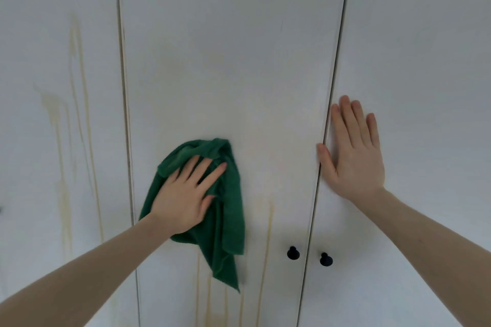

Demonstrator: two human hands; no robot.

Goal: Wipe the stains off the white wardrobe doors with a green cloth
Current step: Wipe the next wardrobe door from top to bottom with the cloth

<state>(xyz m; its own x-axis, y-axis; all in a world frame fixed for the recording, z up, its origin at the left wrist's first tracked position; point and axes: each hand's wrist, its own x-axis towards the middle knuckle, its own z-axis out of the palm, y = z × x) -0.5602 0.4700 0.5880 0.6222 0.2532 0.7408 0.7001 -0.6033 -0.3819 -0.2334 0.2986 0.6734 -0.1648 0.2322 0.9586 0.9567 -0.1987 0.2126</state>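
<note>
A green cloth lies crumpled against the middle white wardrobe door. My left hand presses it flat to the door with straight, spread fingers; a corner of the cloth hangs down below the hand. My right hand rests flat and open on the right door, its thumb at the gap between the doors. Yellowish drip stains run down the middle door under the cloth. Longer yellow streaks mark the left door.
Two small black knobs sit low on either side of the gap: one on the middle door, one on the right door. The doors fill the whole view.
</note>
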